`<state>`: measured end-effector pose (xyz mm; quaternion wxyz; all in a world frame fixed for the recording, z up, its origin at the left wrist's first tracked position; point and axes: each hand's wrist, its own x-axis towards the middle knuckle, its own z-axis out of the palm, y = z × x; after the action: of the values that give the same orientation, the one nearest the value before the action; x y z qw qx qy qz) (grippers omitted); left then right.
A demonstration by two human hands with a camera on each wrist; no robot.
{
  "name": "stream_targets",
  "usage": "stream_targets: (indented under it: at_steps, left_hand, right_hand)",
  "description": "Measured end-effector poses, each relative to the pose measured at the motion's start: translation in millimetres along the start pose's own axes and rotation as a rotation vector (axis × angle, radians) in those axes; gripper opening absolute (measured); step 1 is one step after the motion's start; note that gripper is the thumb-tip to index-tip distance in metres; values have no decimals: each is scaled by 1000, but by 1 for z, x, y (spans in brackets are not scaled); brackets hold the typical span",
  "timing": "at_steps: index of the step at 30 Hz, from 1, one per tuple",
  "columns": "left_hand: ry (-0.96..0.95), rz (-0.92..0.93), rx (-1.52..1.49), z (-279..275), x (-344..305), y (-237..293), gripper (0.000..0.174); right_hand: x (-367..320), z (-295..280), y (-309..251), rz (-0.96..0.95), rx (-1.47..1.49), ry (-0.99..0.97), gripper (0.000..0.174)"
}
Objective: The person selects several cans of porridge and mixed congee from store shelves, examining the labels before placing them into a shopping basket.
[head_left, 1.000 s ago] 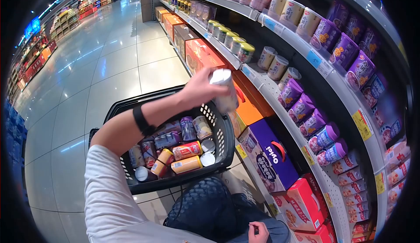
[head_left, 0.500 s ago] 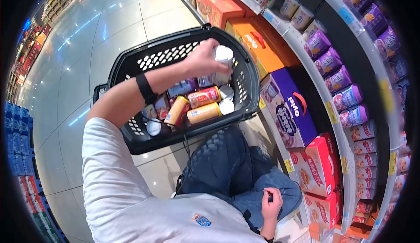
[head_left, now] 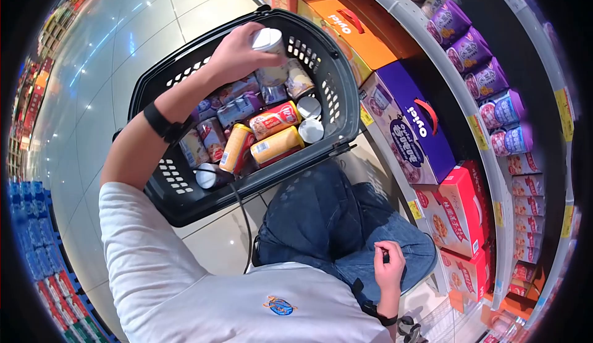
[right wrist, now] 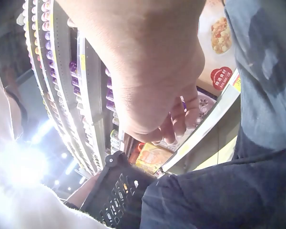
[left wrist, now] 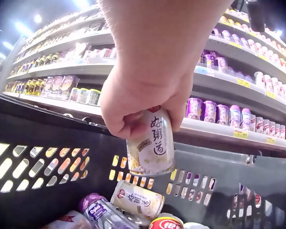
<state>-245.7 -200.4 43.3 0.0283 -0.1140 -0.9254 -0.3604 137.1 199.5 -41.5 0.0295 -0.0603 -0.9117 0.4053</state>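
Cream can (head_left: 272, 65) gripped in left hand (head_left: 238, 52), arm stretched over basket (head_left: 168, 182); right hand (head_left: 389, 267) curled on thigh (head_left: 321, 219), grasp unclear.

Below the left hand (head_left: 238, 52) and its cream cylindrical can (head_left: 270, 59), other cans (head_left: 275, 146) lay in the black perforated plastic basket (head_left: 179, 207); white metal shelves (head_left: 488, 157) stood rightward.

Held can (left wrist: 151, 143): cream label with black brush characters, white lid. Basket (head_left: 336, 105): black, walls pierced with rows of slots, and in it a yellow-orange can (head_left: 276, 146), a red-and-cream can (head_left: 273, 119) and a purple can (head_left: 238, 107). Shelf stock: purple box (head_left: 401, 133) with white lettering and a red handle, orange box (head_left: 355, 31), red boxes (head_left: 454, 216). Clothing: shirt (head_left: 185, 281) white, jeans (head_left: 321, 219) dark blue.
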Motion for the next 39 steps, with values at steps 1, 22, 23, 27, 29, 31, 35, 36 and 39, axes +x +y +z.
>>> stream_targets:
  at_steps: [1, 22, 23, 27, 29, 31, 35, 36, 39]
  left_hand:
    - [-11, 10, -1, 2, 0, -3, 88]
    - [-505, -146, 148, 120, -16, 30, 91]
    - [-502, -143, 173, 119, -14, 33, 88]
    - [-492, -28, 241, 122, -17, 27, 85]
    - [-517, -55, 319, 118, -20, 34, 81]
    - [-523, -2, 338, 119, -22, 29, 74]
    - [-521, 6, 378, 100, -23, 49, 63]
    - [-499, 43, 375, 94, -24, 53, 62]
    - [-487, 153, 339, 73, -31, 77, 52]
  right_hand:
    - [2, 2, -1, -11, 1, -17, 12]
    - [10, 5, 18, 40, 31, -16, 10]
    - [12, 6, 20, 31, 27, -14, 10]
    - [17, 7, 20, 28, 52, -27, 10]
    - [18, 7, 22, 17, 52, -11, 10]
    - [20, 7, 20, -21, 58, 1, 10]
    - [16, -1, 20, 13, 45, -3, 10]
    - [15, -5, 25, 1, 17, 10, 10]
    - [15, -27, 27, 18, -58, 51, 5]
